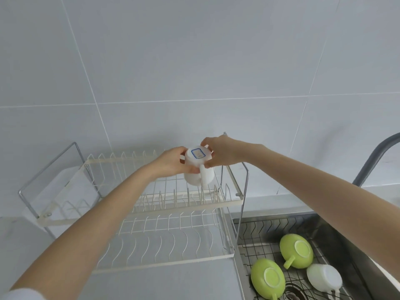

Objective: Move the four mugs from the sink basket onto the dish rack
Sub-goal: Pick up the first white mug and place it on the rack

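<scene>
A white mug [198, 167] is held upside down over the right end of the upper tier of the cream wire dish rack [164, 210], its base with a blue-edged label facing me and its handle toward me. My left hand [173, 162] grips its left side and my right hand [219, 151] grips its right side. In the dark wire sink basket [259, 232] at the lower right lie two green mugs [296, 253] [268, 278] upside down and one white mug [324, 277] on its side.
The rack has a lower tier [164, 245] with curved wires and a chrome frame [243, 204]. A steel sink [346, 241] surrounds the basket, with a grey faucet [372, 156] at the right. A grey tiled wall stands behind.
</scene>
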A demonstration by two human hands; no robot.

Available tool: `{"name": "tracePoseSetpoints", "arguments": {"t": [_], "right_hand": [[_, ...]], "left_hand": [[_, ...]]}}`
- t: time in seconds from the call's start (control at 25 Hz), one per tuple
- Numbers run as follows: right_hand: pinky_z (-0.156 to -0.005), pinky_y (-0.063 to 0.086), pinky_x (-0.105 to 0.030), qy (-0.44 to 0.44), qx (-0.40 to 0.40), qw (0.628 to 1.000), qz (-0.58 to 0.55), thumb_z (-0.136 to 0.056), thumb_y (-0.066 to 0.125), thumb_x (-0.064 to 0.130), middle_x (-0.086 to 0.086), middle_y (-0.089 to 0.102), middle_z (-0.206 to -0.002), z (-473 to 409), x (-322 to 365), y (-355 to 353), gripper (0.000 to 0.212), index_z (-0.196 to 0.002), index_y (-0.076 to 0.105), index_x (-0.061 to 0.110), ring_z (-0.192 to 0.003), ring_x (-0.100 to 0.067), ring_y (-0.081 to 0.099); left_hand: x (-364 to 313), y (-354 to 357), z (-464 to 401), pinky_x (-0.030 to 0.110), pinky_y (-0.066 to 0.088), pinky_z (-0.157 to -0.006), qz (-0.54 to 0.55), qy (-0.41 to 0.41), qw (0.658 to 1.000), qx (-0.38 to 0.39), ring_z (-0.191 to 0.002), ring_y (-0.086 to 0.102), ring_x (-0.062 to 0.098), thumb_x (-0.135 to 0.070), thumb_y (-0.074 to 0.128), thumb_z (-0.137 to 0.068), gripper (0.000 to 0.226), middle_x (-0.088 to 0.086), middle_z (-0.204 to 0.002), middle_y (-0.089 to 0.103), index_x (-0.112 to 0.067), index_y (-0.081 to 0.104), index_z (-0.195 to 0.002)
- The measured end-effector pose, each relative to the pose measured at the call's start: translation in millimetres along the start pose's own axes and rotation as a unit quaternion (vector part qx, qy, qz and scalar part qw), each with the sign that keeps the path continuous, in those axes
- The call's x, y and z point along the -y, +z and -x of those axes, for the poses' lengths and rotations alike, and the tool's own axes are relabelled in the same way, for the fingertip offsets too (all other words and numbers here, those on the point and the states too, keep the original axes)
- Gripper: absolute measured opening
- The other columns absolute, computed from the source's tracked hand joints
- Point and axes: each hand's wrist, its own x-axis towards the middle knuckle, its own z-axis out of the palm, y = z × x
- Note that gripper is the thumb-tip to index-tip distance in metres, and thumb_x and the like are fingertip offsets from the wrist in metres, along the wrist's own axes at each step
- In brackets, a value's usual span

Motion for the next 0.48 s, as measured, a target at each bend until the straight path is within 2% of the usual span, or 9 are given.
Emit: {"name": "tracePoseSetpoints", "arguments": {"t": [0.12,0.28,0.48], "right_hand": [[-0.092,0.045,-0.037,0.007,0.024,0.999,0.022,-0.083,0.065,0.026,-0.013,0.055,-0.128,-10,-3,8,0.057,-0.131,0.043,0.005,-0.116,-0.029,0.051],[-0.089,0.046,-0.036,0.015,0.036,0.998,0.046,-0.079,0.069,0.028,-0.013,0.055,-0.126,-16,-5,16,0.060,-0.129,0.045,0.006,-0.116,-0.030,0.052],[-0.090,0.048,-0.039,0.029,0.042,0.998,0.048,-0.078,0.069,0.027,-0.014,0.055,-0.126,-21,-7,22,0.059,-0.129,0.045,0.006,-0.115,-0.031,0.053]], "left_hand": [[11,8,-7,0.025,0.041,-0.085,0.017,-0.017,0.999,0.036,-0.098,0.056,0.017,-0.018,0.073,-0.074,0.048,0.001,-0.113,0.057,-0.012,0.053,-0.118],[19,15,-10,0.026,0.039,-0.087,0.022,-0.034,0.997,0.059,-0.102,0.056,0.017,-0.019,0.072,-0.076,0.053,0.003,-0.127,0.055,-0.011,0.050,-0.123],[19,20,-12,0.026,0.037,-0.088,0.019,-0.046,0.996,0.068,-0.102,0.052,0.016,-0.019,0.069,-0.079,0.055,0.004,-0.132,0.051,-0.011,0.044,-0.128]]}}
